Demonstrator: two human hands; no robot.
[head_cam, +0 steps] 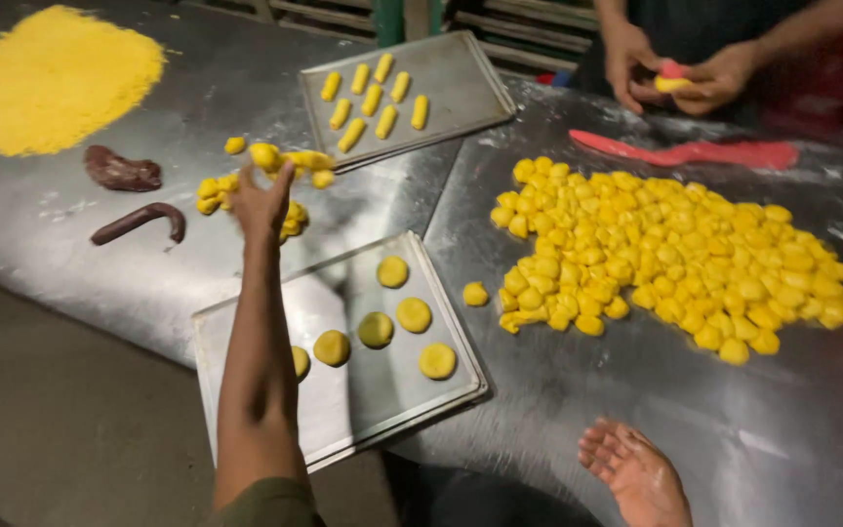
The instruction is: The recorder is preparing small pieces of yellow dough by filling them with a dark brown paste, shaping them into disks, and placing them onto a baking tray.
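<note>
My left hand [260, 202] reaches out over a small heap of yellow dough pieces [215, 189] on the steel table, fingers spread, with one dough ball [265, 155] at its fingertips. Whether it grips that ball is unclear. My left arm crosses a near metal tray [373, 400] that carries several flattened yellow dough discs [414, 314]. My right hand [636, 473] rests low at the table's near edge, palm up, fingers apart and empty.
A large pile of yellow dough balls [675, 254] covers the right side. A far tray [461, 78] holds oblong yellow pieces. Yellow powder [51, 78] and two dark brown dough pieces [124, 171] lie left. Another person's hands [675, 73] shape dough beyond a red scraper [685, 152].
</note>
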